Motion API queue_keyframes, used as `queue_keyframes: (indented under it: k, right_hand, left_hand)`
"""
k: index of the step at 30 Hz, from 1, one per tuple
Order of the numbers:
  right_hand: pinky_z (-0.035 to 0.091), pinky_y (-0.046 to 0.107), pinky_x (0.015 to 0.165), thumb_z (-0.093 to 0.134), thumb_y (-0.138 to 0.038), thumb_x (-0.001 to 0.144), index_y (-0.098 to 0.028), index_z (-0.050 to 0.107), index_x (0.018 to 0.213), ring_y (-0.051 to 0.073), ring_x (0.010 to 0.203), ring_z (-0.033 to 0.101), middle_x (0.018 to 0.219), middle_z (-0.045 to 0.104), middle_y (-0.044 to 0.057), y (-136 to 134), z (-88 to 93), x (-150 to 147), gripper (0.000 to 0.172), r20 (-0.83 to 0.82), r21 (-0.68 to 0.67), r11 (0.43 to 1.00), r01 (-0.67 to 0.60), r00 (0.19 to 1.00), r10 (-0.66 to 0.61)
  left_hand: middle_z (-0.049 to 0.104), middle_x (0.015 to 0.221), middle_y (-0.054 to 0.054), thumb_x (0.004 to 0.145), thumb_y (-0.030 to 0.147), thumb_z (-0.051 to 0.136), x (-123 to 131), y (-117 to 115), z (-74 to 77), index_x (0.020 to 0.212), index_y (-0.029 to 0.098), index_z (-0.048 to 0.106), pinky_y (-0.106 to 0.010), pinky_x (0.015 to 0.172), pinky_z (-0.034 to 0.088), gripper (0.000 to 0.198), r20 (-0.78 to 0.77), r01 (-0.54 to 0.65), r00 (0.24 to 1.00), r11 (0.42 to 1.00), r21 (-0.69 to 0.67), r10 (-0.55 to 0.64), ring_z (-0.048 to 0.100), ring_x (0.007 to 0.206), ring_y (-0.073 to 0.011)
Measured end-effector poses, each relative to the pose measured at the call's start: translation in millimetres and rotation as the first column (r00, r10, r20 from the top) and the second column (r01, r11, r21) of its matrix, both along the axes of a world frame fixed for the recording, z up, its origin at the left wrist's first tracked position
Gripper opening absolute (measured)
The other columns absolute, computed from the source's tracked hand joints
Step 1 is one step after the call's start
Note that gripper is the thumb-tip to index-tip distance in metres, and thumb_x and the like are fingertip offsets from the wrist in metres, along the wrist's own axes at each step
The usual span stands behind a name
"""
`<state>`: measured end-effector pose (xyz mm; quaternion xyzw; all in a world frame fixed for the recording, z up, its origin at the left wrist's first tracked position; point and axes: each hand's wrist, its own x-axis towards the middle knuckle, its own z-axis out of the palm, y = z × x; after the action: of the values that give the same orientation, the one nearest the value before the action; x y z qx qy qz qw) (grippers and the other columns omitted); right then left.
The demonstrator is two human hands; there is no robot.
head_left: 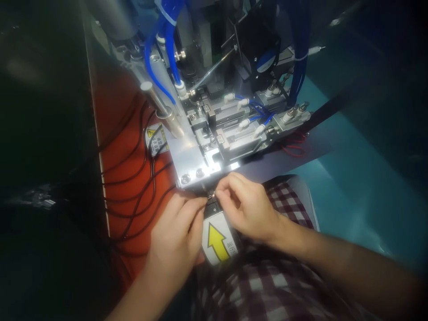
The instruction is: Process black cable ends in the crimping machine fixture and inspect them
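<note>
My left hand (180, 227) and my right hand (250, 205) meet at the front of a machine, fingertips pinched from either side. Between them shows a tiny metallic piece (211, 195), too small to name. It sits just above a dark block (214, 207) at the machine's front edge. Below that block is a white plate (209, 252) with a yellow arrow (216, 243) pointing toward the machine. The bright metal plate (190, 162) of the machine lies just beyond my fingers. What each pinch holds is mostly hidden by the fingers.
Pneumatic cylinders (240, 140) with white fittings and blue hoses (170, 44) stand behind the plate. A metal post (169, 120) rises at its left. Black cables (152, 171) cross the red surface (127, 116), beside a yellow warning label (155, 138). A checkered garment (261, 281) is close below.
</note>
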<state>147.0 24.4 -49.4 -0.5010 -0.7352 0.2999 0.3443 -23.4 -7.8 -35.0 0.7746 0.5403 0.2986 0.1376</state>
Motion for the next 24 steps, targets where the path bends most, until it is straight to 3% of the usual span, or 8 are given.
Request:
queue_keyframes:
  k: [8, 13, 20, 24]
  right_hand:
    - [0.048, 0.028, 0.076, 0.054, -0.018, 0.090, -0.018, 0.072, 0.088, 0.015, 0.083, 0.064, 0.088, 0.069, 0.003, 0.5, 5.1, 6.0, 0.018, -0.175, -0.243, 0.968, -0.065, 0.984, 0.022]
    - [0.050, 0.029, 0.079, 0.050, -0.018, 0.091, -0.017, 0.074, 0.093, 0.017, 0.089, 0.065, 0.092, 0.071, 0.005, 6.3, 10.0, 10.5, 0.024, -0.327, -0.430, 0.889, -0.155, 0.945, 0.006]
    - [0.051, 0.030, 0.083, 0.053, -0.016, 0.085, -0.015, 0.075, 0.086, 0.017, 0.089, 0.067, 0.088, 0.074, 0.003, 16.2, 18.5, 11.8, 0.022, -0.461, -0.633, 0.734, -0.247, 0.882, -0.101]
    - [0.051, 0.030, 0.080, 0.056, -0.017, 0.084, -0.015, 0.075, 0.080, 0.018, 0.086, 0.067, 0.083, 0.074, 0.004, 16.9, 21.5, 8.3, 0.019, -0.448, -0.658, 0.722, -0.214, 0.882, -0.148]
  left_hand:
    - [0.063, 0.089, -0.002, 0.086, 0.004, 0.056, 2.0, 1.5, -1.8, 0.100, 0.013, 0.064, -0.017, 0.080, 0.046, 0.019, -0.013, -0.014, 1.000, 1.000, 0.013, 0.014, 0.060, 0.082, -0.0091]
    - [0.060, 0.090, -0.003, 0.087, 0.003, 0.053, 0.1, -1.5, -3.4, 0.116, 0.014, 0.062, -0.016, 0.073, 0.046, 0.032, -0.086, 0.051, 0.995, 0.998, 0.035, -0.048, 0.059, 0.079, -0.0086]
    - [0.059, 0.094, -0.007, 0.087, 0.004, 0.053, -0.4, -2.2, -4.0, 0.115, 0.008, 0.062, -0.019, 0.076, 0.046, 0.030, -0.217, 0.114, 0.973, 0.984, 0.138, -0.082, 0.058, 0.084, -0.0115]
    - [0.059, 0.095, -0.007, 0.085, 0.001, 0.055, 0.4, -1.4, -2.6, 0.111, 0.006, 0.063, -0.020, 0.078, 0.046, 0.028, -0.204, 0.118, 0.975, 0.981, 0.152, -0.085, 0.057, 0.084, -0.0120]
